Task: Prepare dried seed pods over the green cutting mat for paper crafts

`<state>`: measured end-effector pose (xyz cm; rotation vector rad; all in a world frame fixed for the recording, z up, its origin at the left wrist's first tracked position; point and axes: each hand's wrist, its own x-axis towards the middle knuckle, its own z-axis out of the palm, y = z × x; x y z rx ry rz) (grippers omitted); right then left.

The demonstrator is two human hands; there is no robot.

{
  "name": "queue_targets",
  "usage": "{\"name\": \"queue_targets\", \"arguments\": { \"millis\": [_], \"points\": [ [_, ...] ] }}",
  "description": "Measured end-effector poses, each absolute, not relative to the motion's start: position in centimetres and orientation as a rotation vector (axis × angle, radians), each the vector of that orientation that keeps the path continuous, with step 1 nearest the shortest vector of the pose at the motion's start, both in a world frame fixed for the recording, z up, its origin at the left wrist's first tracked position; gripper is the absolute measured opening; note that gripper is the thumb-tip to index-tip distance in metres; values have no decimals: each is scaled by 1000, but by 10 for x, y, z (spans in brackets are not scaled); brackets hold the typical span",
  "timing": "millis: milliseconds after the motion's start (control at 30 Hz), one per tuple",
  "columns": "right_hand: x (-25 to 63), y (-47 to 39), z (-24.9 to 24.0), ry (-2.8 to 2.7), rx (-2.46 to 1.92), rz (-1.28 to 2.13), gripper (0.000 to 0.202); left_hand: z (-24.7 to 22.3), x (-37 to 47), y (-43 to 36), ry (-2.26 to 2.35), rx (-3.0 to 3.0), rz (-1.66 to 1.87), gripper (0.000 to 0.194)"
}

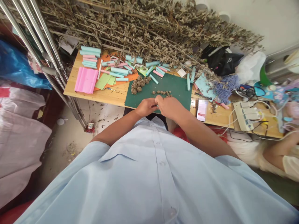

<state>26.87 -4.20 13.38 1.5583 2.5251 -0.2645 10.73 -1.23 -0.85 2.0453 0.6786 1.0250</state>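
My left hand (146, 107) and my right hand (168, 106) meet over the near edge of a green cutting mat (174, 84). Both are closed, fingertips pressed together. A speck of light blue shows between them, but what they hold is mostly hidden. Just beyond my fingers lies a short row of small brown clumps (161, 92), partly behind my right hand. To the left on the mat sits a pile of larger brown dried-plant balls (139, 84). A thin blue paper roll (154, 79) lies on the mat near them.
Several blue and pink paper rolls (119, 71) and a pink paper stack (86, 80) lie left. Dried leafy stalks (144, 28) cover the back. At right are a phone (201, 110), purple cord (225, 88), a power strip (244, 115) and another person's arm (280, 149). Metal poles (49, 56) stand left.
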Motion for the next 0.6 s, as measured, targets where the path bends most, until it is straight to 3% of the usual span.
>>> {"name": "queue_targets", "arguments": {
  "millis": [200, 400, 600],
  "points": [
    [303, -54, 111, 2803, 2006, -572, 25, -6, 107, -13, 669, 2020, 1011, 39],
    [312, -67, 86, 2925, 1864, -755, 37, -5, 106, -11, 636, 2077, 940, 36],
    [306, -59, 77, 2965, 1870, -735, 27, -8, 107, -10, 644, 2146, 914, 36]
  ]
}}
